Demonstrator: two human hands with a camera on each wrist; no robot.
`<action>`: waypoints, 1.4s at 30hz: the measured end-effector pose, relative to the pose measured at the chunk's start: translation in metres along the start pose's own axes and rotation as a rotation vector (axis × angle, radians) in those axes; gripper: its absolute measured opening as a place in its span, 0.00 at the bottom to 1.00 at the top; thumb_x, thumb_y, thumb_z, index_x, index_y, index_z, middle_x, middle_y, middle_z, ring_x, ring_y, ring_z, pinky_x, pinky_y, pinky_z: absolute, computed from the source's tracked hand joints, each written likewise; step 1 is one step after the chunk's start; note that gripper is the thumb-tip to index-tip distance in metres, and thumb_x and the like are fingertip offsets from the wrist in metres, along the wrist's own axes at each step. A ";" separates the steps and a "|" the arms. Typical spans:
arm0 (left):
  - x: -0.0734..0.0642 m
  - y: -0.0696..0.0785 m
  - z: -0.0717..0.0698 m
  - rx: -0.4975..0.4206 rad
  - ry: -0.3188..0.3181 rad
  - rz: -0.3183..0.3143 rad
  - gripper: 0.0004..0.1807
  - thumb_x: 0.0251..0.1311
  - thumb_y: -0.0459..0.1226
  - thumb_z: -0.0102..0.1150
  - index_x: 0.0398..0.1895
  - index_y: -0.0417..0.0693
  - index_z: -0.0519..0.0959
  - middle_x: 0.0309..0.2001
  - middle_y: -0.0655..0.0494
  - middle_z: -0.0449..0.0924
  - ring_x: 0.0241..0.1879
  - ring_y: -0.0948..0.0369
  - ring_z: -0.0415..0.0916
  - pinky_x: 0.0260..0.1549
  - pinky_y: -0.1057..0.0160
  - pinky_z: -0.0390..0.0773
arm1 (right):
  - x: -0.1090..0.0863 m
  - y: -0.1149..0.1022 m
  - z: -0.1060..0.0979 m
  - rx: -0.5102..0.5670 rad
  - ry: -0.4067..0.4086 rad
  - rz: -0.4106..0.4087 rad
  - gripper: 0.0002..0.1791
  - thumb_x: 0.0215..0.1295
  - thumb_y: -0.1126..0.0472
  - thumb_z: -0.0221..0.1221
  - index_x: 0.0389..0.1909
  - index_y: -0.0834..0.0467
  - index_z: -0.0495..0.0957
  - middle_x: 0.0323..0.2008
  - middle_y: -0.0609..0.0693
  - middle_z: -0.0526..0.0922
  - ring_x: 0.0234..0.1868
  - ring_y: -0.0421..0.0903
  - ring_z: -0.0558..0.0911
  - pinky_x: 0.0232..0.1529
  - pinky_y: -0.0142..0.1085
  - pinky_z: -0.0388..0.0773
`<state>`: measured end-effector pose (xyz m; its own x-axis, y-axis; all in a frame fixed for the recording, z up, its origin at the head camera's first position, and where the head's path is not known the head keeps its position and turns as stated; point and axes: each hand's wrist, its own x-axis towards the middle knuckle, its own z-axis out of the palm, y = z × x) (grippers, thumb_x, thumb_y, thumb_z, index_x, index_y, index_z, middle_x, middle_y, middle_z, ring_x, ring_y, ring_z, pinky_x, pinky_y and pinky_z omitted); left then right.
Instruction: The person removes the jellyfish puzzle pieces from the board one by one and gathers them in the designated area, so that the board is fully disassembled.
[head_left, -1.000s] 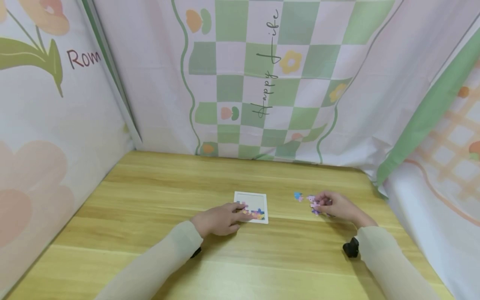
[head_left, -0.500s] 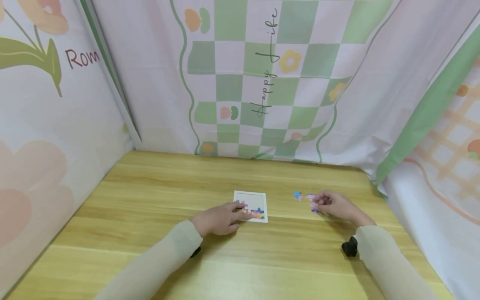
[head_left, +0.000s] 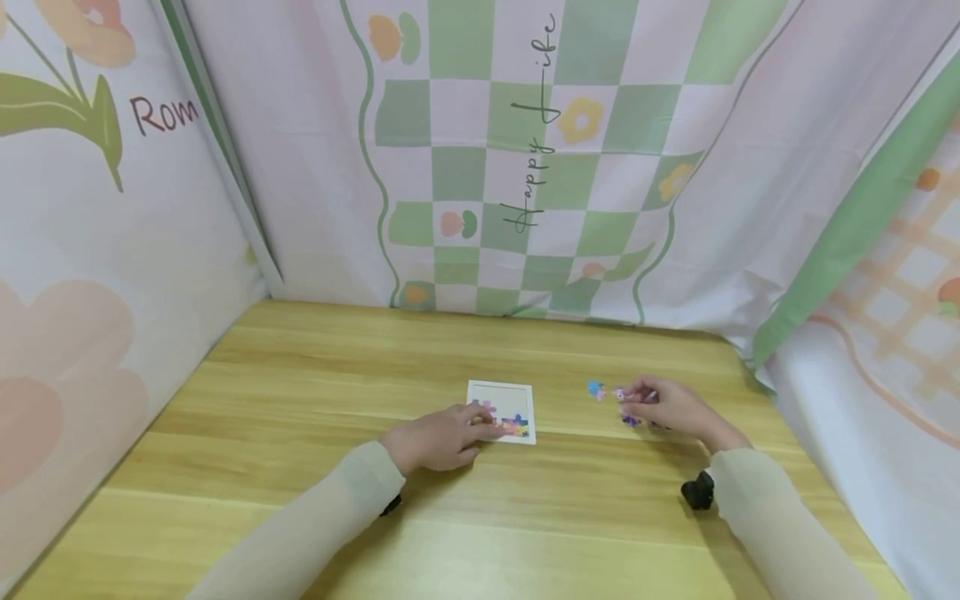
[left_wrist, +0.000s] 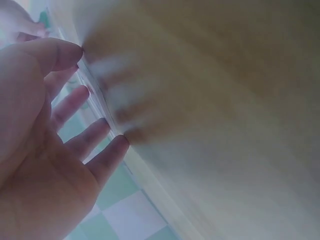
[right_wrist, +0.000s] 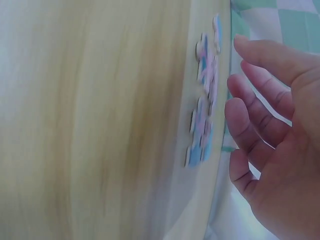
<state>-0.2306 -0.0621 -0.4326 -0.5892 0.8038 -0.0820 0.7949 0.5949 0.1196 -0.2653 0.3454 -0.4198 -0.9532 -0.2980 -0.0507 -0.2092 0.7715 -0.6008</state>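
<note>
On the yellow wood-grain bench (head_left: 337, 350) lies a flat, square white puzzle tray (head_left: 530, 417), with colourful jigsaw pieces (head_left: 517, 427) along its near part. The left hand (head_left: 435, 440) rests relaxed, spread fingers on it — perhaps so that nothing slides. The right hand (head_left: 675, 410) is over the loose pink, blue and purple jigsaw pieces (right_wrist: 204, 130); its grip is softly curved, thumb apart from fingers, pinching nothing visible. These pieces lie right of the tray, apart from it — probably for easy reach.
</note>
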 end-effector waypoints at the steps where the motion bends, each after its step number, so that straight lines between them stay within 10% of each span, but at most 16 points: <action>1: 0.000 0.000 0.000 -0.002 0.001 0.000 0.26 0.77 0.39 0.46 0.76 0.56 0.65 0.70 0.51 0.65 0.69 0.51 0.63 0.67 0.57 0.65 | 0.000 -0.003 0.000 -0.010 0.002 -0.011 0.20 0.68 0.52 0.65 0.51 0.63 0.79 0.40 0.51 0.81 0.38 0.46 0.79 0.31 0.35 0.80; 14: 0.002 0.004 -0.002 0.212 0.054 0.050 0.26 0.75 0.41 0.51 0.74 0.56 0.68 0.65 0.55 0.72 0.68 0.56 0.64 0.69 0.59 0.62 | 0.018 -0.036 0.017 -0.041 -0.037 -0.084 0.16 0.70 0.53 0.63 0.51 0.59 0.80 0.41 0.48 0.80 0.37 0.45 0.79 0.31 0.36 0.79; 22: 0.002 0.006 0.003 0.209 0.074 0.001 0.26 0.75 0.42 0.50 0.75 0.61 0.67 0.65 0.56 0.72 0.67 0.55 0.67 0.66 0.55 0.68 | 0.038 -0.059 0.042 -0.021 -0.060 -0.185 0.15 0.67 0.56 0.65 0.49 0.60 0.81 0.38 0.46 0.82 0.40 0.44 0.80 0.44 0.40 0.79; 42: -0.008 0.011 0.002 0.146 0.010 -0.040 0.28 0.76 0.44 0.48 0.77 0.53 0.63 0.75 0.55 0.61 0.68 0.55 0.64 0.67 0.58 0.65 | 0.072 -0.124 0.100 -0.022 -0.190 -0.329 0.18 0.68 0.58 0.64 0.55 0.60 0.81 0.40 0.46 0.83 0.35 0.40 0.80 0.39 0.37 0.80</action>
<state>-0.2170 -0.0625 -0.4324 -0.6220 0.7795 -0.0739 0.7827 0.6218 -0.0287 -0.2865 0.1721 -0.4287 -0.7773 -0.6291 -0.0058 -0.5040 0.6282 -0.5927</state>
